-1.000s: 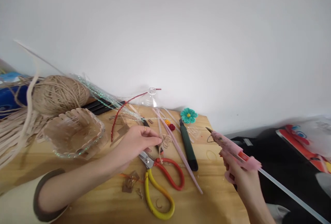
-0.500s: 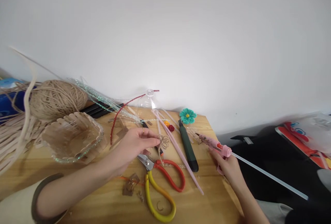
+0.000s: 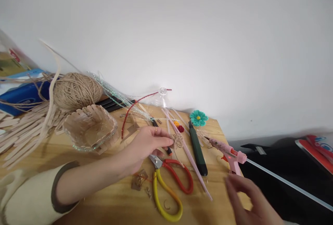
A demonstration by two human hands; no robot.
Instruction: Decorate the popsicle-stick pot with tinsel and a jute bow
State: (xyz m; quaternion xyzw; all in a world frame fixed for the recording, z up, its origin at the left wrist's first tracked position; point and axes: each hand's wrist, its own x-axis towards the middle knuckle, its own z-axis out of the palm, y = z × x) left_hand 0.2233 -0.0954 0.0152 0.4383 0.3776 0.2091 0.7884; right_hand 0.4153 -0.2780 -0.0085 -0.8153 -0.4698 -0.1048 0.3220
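Note:
My left hand [image 3: 153, 143] pinches a small flower of looped twine [image 3: 177, 141] between thumb and fingertips, over the middle of the table. A tail of twine hangs down from the flower toward the scissors [image 3: 173, 180], which have one red and one yellow handle. At the table's right edge stands a pink hot glue gun [image 3: 225, 150] with a long clear glue stick out of its back. My right hand [image 3: 249, 197] is just below the glue gun, apart from it, fingers curved and blurred, holding nothing that I can see.
At left are a twine ball [image 3: 78, 91], a popsicle-stick basket [image 3: 91, 129] and loose wooden sticks [image 3: 28, 128]. A green cutter [image 3: 198, 150], a pink stick [image 3: 194, 166] and a teal flower [image 3: 199, 118] lie centre right. The bottle top [image 3: 162, 96] is by the wall.
My right hand has let go of the glue gun and drawn back toward me. My left hand still holds the twine flower. The whole view has shifted, so things appear farther right.

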